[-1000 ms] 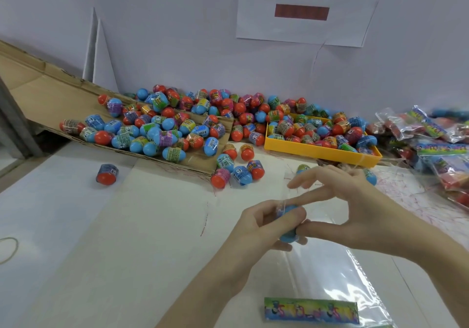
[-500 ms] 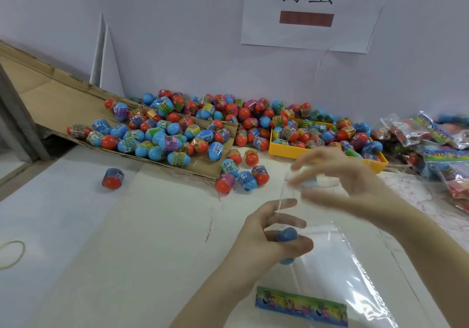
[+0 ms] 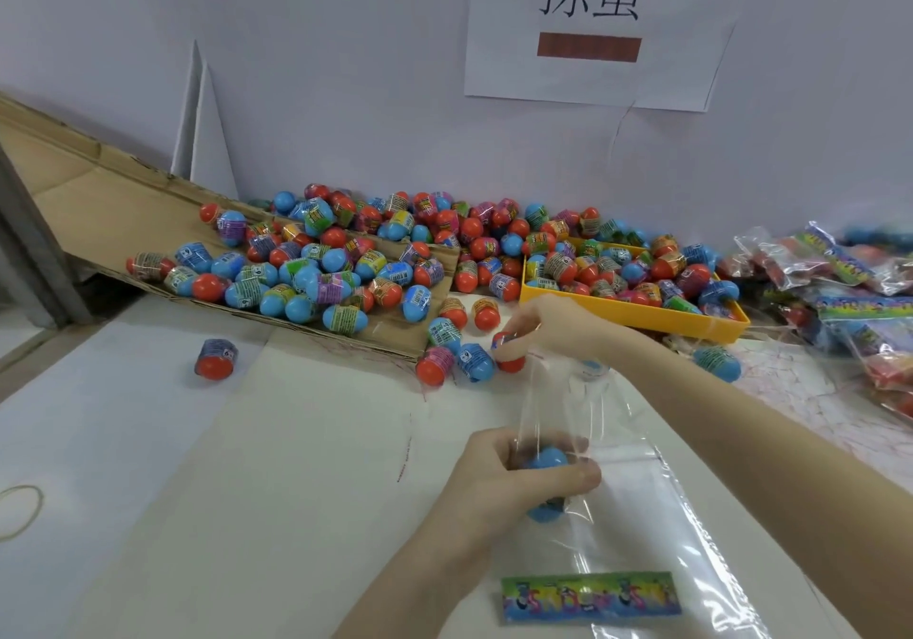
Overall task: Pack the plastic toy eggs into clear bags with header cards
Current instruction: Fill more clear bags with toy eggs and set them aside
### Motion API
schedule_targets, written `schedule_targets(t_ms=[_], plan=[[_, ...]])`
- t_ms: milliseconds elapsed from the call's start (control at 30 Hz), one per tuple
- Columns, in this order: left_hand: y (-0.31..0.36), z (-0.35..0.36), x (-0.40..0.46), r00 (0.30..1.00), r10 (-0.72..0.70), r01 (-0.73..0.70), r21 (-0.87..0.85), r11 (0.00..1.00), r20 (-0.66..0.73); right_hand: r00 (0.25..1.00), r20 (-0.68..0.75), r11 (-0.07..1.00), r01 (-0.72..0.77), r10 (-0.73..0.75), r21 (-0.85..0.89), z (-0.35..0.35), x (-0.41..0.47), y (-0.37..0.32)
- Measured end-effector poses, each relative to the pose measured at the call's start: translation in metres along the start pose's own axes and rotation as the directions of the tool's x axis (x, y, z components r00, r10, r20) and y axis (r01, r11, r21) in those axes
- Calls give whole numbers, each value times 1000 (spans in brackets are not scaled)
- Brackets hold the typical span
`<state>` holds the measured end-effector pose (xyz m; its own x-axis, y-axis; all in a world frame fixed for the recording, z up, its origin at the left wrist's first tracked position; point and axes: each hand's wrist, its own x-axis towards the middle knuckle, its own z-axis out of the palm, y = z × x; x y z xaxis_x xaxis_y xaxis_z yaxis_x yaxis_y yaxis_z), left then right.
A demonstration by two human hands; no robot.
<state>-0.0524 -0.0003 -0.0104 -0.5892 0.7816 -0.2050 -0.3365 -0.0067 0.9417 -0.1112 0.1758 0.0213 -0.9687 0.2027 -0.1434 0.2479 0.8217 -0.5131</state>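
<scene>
right hand (image 3: pixel 548 329): moved from the clear bag (image 3: pixel 607 500) to a red egg (image 3: pixel 509 354), fingers curled on it. left hand (image 3: pixel 514 483): clamps the blue egg (image 3: pixel 546 460) through the bag.

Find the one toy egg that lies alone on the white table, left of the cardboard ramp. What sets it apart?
The red-and-blue egg left of the cardboard ramp: it touches no other egg, while the rest crowd together.
</scene>
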Motion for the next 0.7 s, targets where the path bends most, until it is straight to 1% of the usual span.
schedule_targets(t_ms=[33, 100, 167, 233, 267, 300, 333, 367, 433, 500, 533, 600, 700], plan=[[0, 0, 0, 1000, 1, -1, -10, 1000, -3, 999, -34, 1000, 4, -3, 14, -1, -2, 1], [2, 1, -1, 1000, 9, -9, -22, 1000, -5, 989, -144, 994, -8, 24, 111, -9, -10, 4], [4, 2, -3, 999, 41, -41, 3, 999, -14, 958, -276, 953, 8, 80, 304, -23, -26, 3], [5, 1, -4, 998, 57, -56, 18, 998, -30, 914, -384, 852, 94, 131, 516, -40, -47, 1], [6, 1, -4, 998, 56, -55, 14, 998, -36, 903, -412, 798, 156, 124, 582, -47, -60, 0], [6, 1, -4, 998, 54, -54, 14, 998, -39, 902, -423, 754, 217, 89, 620, -52, -73, -3], [6, 1, -4, 997, 57, -56, 20, 998, -44, 908, -418, 733, 263, 32, 628, -55, -87, -7], [7, 1, -4, 997, 62, -61, 28, 998, -50, 914, -404, 739, 290, -27, 608, -56, -99, -11], [8, 3, -4, 996, 72, -70, 39, 997, -58, 911, -395, 787, 328, -117, 523, -54, -121, -20], [8, 4, -4, 995, 83, -80, 46, 996, -62, 894, -401, 864, 354, -200, 357, -52, -133, -25], [8, 4, -5, 994, 93, -90, 55, 994, -61, 892, -389, 903, 345, -229, 258, -51, -136, -27], [8, 5, -6, 992, 116, -111, 84, 990, -55, 910, -334, 948, 296, -244, 116, -52, -138, -29], [8, 5, -6, 989, 137, -131, 99, 986, -51, 948, -219, 968, 248, -233, 44, -54, -138, -29]])
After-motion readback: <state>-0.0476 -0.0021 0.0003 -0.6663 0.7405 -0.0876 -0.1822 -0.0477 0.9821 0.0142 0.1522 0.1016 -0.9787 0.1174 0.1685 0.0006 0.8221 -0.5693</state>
